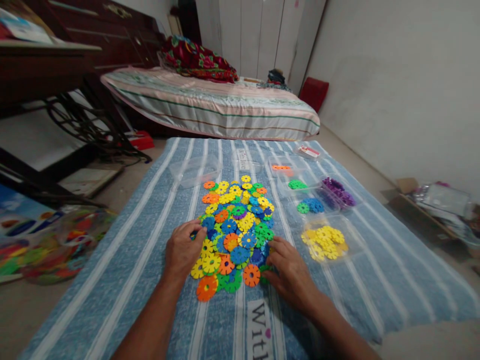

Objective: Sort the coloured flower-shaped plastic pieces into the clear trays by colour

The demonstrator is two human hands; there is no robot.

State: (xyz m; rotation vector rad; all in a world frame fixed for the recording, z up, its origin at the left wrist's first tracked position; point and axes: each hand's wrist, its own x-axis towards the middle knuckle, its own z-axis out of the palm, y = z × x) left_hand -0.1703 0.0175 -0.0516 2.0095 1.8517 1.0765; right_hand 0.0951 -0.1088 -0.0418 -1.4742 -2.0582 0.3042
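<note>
A loose pile of notched plastic interlocking discs (247,221) in yellow, blue, green, orange and purple lies on the striped cloth before me. At its left edge, my left hand (183,250) curls its fingers and thumb around a dark disc (193,234), which is mostly hidden. My right hand (290,272) rests at the right edge, thumb and fingers apart, beside blue discs and a partly covered green disc (265,275). An orange disc (251,275) lies between the hands, near the front.
Right of the pile, clear plastic boxes hold yellow discs (326,242), purple discs (338,192), blue discs (315,205), green discs (297,184) and orange discs (281,168). Another clear box (197,170) stands at the back left. A bed (210,107) is beyond the table.
</note>
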